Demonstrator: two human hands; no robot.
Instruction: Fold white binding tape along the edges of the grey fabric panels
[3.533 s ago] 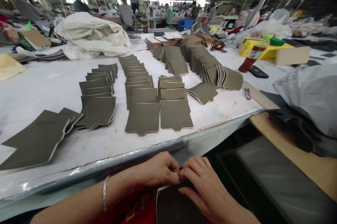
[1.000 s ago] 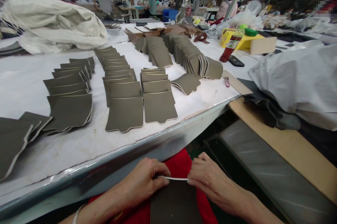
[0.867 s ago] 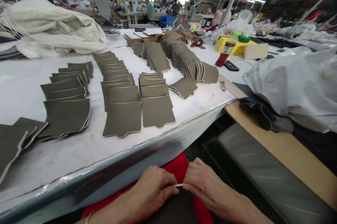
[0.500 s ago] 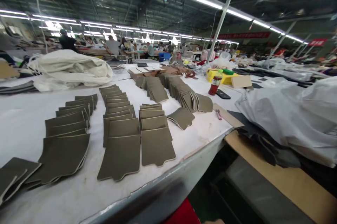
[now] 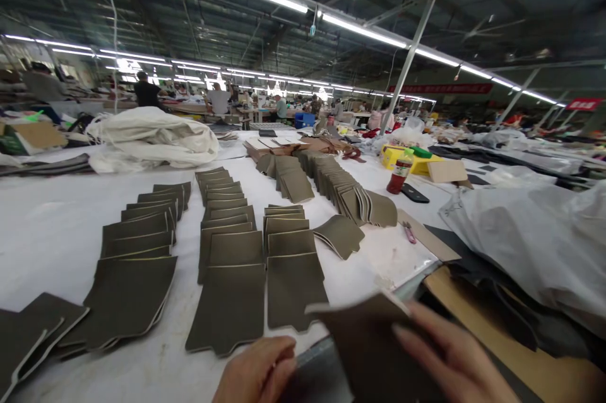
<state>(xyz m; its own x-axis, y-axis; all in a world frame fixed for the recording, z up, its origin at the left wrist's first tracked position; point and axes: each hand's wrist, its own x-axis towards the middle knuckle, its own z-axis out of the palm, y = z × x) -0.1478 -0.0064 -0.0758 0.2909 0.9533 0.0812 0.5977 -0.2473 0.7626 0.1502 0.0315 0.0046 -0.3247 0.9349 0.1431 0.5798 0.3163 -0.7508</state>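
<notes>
My right hand grips a dark olive, leather-like panel, its thumb lying over the face and the other fingers at the far edge. The panel is tilted and slightly blurred, above the table's front edge. Left of it, my left hand has its fingers curled together; whether anything is inside them is hidden. Just beyond that hand, a row of overlapping olive panels lies on the white table. Beside this row is another, its front panel partly behind the held one.
More overlapping panels lie at left, and a curved stack farther back. A pink-handled cutter, a red drink bottle and a black phone lie at right. White plastic sheeting covers dark material beyond the table's right edge.
Both hands have come up into view from below, the right one with a panel in it. The whole scene has shifted slightly right and down as the camera turned.
</notes>
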